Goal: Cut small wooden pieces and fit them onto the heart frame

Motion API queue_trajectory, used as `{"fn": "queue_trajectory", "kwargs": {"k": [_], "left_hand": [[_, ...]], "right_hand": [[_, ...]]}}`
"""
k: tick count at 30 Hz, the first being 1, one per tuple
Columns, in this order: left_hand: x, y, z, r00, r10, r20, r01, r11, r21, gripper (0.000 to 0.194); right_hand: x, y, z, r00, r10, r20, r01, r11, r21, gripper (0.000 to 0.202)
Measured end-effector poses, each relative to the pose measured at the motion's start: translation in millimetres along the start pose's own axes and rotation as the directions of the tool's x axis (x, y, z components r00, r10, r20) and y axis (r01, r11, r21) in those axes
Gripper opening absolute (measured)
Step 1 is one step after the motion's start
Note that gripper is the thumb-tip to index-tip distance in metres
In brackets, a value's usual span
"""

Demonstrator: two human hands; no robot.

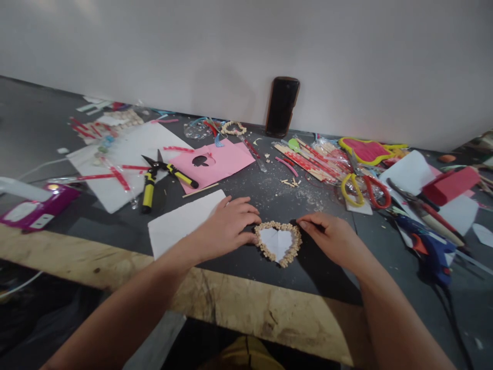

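Closest to you, the pale wooden front edge runs across the desk, with a narrow dark strip beyond it, so you have little room on your own side. Just past that strip, centred between your hands, lies the heart-shaped piece, its point towards you. Its knobbly tan border appears to go all the way round, and white paper shows inside; the outline looks largely built, though whether any of it remains unfinished cannot be told. Your left hand reaches in over a white sheet, fingers loosely curved, thumb and forefinger at the heart's left edge; whether they grip it is unclear. Your right hand is at the other side, thumb and forefinger brought close together near the upper right edge; you cannot tell if anything is between them. To the right, a blue glue gun limits that elbow's sweep. Beyond the heart is a stretch of dark desk dusted with crumbs, then unused short stick pieces. Black-and-yellow pliers and pink paper bound this room on the left, scissors on the right. Farther back lie red-and-white sticks; a phone leans against the wall.
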State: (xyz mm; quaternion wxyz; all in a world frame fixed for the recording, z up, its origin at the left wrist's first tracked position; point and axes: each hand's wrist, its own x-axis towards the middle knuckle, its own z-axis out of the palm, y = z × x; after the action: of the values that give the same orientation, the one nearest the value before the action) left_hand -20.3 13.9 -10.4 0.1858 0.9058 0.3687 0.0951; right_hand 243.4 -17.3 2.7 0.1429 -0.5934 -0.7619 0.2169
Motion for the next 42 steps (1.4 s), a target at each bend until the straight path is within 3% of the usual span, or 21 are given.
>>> {"fn": "queue_trajectory", "kwargs": {"k": [3, 5, 10, 17, 19, 22, 26, 33, 42], "left_hand": [[0, 2, -1.2, 0.997, 0.004, -0.072, -0.005, 1.000, -0.023, 0.026], [-1, 5, -3.8, 0.984, -0.016, -0.177, 0.005, 0.998, -0.066, 0.022], [-1, 12, -9.2, 0.871, -0.115, -0.478, 0.058, 0.989, -0.133, 0.019], [-2, 17, -10.2, 0.798, -0.042, -0.601, -0.004, 0.997, -0.076, 0.020], [-5, 23, -13.1, 0.801, 0.004, -0.598, -0.027, 0.999, -0.028, 0.021], [-12, 35, -16.1, 0.844, 0.073, -0.531, -0.062, 0.997, 0.038, 0.023], [-27, 45, -13.0, 0.871, 0.088, -0.483, -0.067, 0.996, 0.060, 0.025], [-49, 42, -2.7, 0.899, 0.007, -0.439, 0.004, 1.000, 0.024, 0.023], [-50, 42, 2.9, 0.919, -0.014, -0.393, 0.001, 0.999, -0.033, 0.022]], "right_hand": [[-1, -2, -1, 1.000, 0.013, -0.002, -0.013, 1.000, -0.011, 0.025], [-1, -3, -2, 1.000, 0.017, 0.006, -0.017, 1.000, -0.023, 0.024], [0, -2, -3, 1.000, 0.018, 0.026, -0.017, 0.999, -0.028, 0.025], [-20, -12, -22, 0.999, 0.017, -0.045, -0.019, 0.999, -0.048, 0.021], [-35, -20, -19, 0.994, -0.024, -0.107, 0.017, 0.998, -0.065, 0.019], [-54, -30, 1, 0.960, -0.181, -0.215, 0.152, 0.978, -0.142, 0.017], [-65, -39, 32, 0.922, -0.332, -0.201, 0.282, 0.929, -0.241, 0.026], [-61, -40, 37, 0.920, -0.347, -0.180, 0.299, 0.921, -0.248, 0.023], [-59, -38, 39, 0.895, -0.384, -0.227, 0.331, 0.913, -0.239, 0.017]]}}
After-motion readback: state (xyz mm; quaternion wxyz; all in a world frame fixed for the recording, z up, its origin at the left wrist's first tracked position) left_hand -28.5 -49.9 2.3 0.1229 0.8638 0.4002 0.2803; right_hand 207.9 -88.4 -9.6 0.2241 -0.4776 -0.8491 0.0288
